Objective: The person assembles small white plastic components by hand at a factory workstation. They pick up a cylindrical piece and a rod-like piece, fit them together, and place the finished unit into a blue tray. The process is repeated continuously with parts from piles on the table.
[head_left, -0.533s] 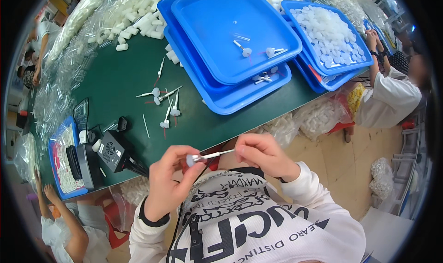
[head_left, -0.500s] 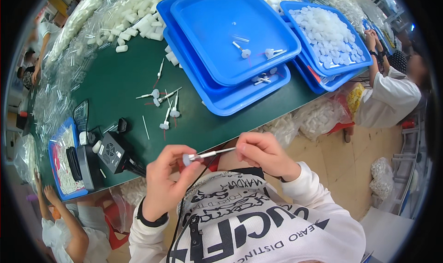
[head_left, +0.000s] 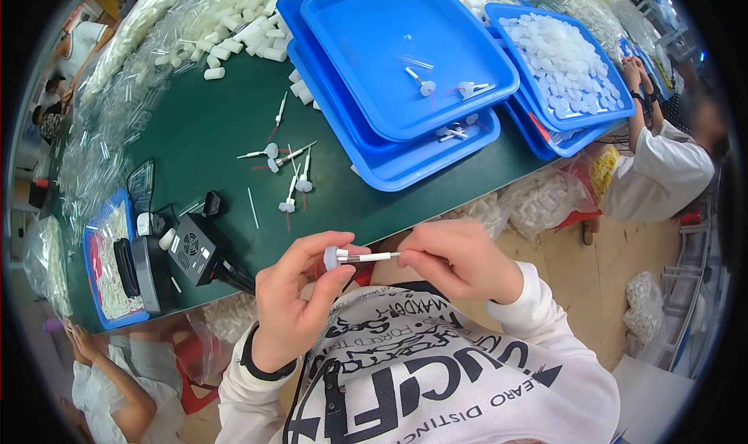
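Between my hands, just off the table's near edge, is a small white rod assembly (head_left: 376,258) with a pale round disc at its left end. My left hand (head_left: 288,296) is closed on the disc end, thumb and fingers on either side of it. The fingertips of my right hand (head_left: 465,261) pinch the thin tip at the other end. The assembly lies nearly level. On the green table (head_left: 195,124) beyond are several similar disc-and-rod pieces (head_left: 288,204) with thin red wires, and a thin clear tube (head_left: 253,208).
Stacked blue trays (head_left: 389,70) hold a few similar pieces; another blue tray (head_left: 499,15) carries white discs. A pile of white foam cylinders (head_left: 249,35) lies at the back. At left are a black fan device (head_left: 197,249) and a small blue tray (head_left: 140,318). People sit on both sides.
My left hand has shifted slightly up and right, and the rod assembly has turned more level. Both hands still hold it. The whole view has moved a little.
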Demonstrator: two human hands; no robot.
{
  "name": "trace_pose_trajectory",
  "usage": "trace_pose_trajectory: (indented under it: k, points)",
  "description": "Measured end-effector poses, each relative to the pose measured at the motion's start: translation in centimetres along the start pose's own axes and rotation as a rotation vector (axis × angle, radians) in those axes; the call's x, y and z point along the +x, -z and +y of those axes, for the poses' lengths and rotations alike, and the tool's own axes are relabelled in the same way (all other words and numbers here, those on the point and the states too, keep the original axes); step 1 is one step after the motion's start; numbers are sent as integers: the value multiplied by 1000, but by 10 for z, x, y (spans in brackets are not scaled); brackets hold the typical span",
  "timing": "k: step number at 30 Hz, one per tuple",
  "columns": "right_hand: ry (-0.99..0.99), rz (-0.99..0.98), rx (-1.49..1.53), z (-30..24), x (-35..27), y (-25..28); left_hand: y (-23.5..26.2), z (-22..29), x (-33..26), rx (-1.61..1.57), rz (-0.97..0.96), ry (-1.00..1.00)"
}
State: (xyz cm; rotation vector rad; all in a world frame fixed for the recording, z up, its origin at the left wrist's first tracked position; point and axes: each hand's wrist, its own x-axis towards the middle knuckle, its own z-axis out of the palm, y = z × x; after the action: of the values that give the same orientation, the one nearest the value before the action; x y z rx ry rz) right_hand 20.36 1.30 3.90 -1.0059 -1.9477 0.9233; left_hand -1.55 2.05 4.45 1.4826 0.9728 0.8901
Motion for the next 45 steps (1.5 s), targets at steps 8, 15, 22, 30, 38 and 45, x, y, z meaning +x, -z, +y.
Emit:
trace_pose_trajectory:
  k: [8,15,22,30,38,45]
  points:
    - [218,115,-223,-2,-3,-11,-10,-7,-10,248,77,-133]
    - [-61,-32,161,0,-22,-21,-3,-16,-17,496,-8,-277]
    - [-417,-158,452,8,-52,-46,-9,-40,-39,547,-47,-290]
    - [-549,-226,544,22,-100,-87,-9,-70,-84,449,-295,134]
    - [-614,-180,642,24,-107,-97,-18,-87,-96,414,-237,173]
    - [-984,-343,1089,41,-105,-96,-22,-86,-92,583,-169,-51]
